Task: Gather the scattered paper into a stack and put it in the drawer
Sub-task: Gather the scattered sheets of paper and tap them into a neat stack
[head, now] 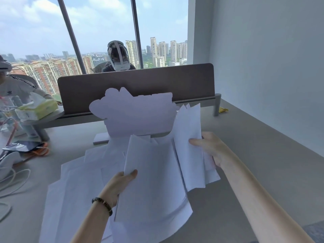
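Observation:
Several white paper sheets (pixel 75 181) lie scattered over the middle of the grey desk (pixel 263 155). My left hand (pixel 121 183) grips the left edge of a bundle of sheets (pixel 152 172) lifted off the desk. My right hand (pixel 210 148) holds a second bundle of sheets (pixel 189 137) upright, thumb on the near face, just right of the first bundle. The two bundles touch along their inner edges. No drawer is in view.
A brown divider panel (pixel 136 85) runs across the back of the desk, with a white cut-out shape (pixel 133 113) on a stand in front. A tablet (pixel 22 146), cables and a tissue box (pixel 38 109) sit at the left. Two people sit beyond.

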### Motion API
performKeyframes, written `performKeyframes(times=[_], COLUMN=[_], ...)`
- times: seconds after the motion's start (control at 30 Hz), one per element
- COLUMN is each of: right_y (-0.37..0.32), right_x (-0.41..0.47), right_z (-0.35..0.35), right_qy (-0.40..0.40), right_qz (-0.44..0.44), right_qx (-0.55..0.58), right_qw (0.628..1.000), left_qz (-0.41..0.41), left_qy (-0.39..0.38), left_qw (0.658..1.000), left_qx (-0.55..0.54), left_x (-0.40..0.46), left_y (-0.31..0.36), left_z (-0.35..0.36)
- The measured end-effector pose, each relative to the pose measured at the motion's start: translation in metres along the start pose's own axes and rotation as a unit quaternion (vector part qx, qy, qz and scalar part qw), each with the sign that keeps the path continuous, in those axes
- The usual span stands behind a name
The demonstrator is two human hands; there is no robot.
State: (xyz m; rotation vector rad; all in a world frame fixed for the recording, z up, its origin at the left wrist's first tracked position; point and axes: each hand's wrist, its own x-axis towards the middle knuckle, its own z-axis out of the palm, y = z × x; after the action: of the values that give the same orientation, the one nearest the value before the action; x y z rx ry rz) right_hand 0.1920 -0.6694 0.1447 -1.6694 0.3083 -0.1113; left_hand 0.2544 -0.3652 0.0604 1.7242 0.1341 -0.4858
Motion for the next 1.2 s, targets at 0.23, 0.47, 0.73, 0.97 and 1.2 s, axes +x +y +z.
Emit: performKeyframes(times=[0.23, 0.47, 0.73, 0.97, 1.2], right_y=[-0.056, -0.055, -0.031, -0.01, -0.008], right_x=[-0.018, -0.022, -0.022, -0.019, -0.01], right_z=[0.02, 0.021, 0.014, 0.025, 0.05], right_qy=[-0.057, -0.083, -0.082, -0.073, -0.114], right_qz=[-0.047, -0.032, -0.029, 0.031, 0.025], right_qx=[0.062, 0.156, 0.254, 0.269, 0.264], right_qw=[0.995, 0.984, 0.963, 0.96, 0.957], left_qz=[-0.002, -0.013, -0.005, 0.002, -0.005], left_qy=[-0.01, -0.012, -0.001, -0.003, 0.005], left_qw=[1.0, 1.0, 0.999, 0.999, 0.999], left_qx=[-0.004, -0.021, -0.039, -0.048, -0.042], left_x=[-0.007, -0.011, -0.016, -0.014, -0.016], left_y=[0.003, 0.006, 0.011, 0.009, 0.011], left_z=[0.001, -0.001, 0.005, 0.004, 0.001])
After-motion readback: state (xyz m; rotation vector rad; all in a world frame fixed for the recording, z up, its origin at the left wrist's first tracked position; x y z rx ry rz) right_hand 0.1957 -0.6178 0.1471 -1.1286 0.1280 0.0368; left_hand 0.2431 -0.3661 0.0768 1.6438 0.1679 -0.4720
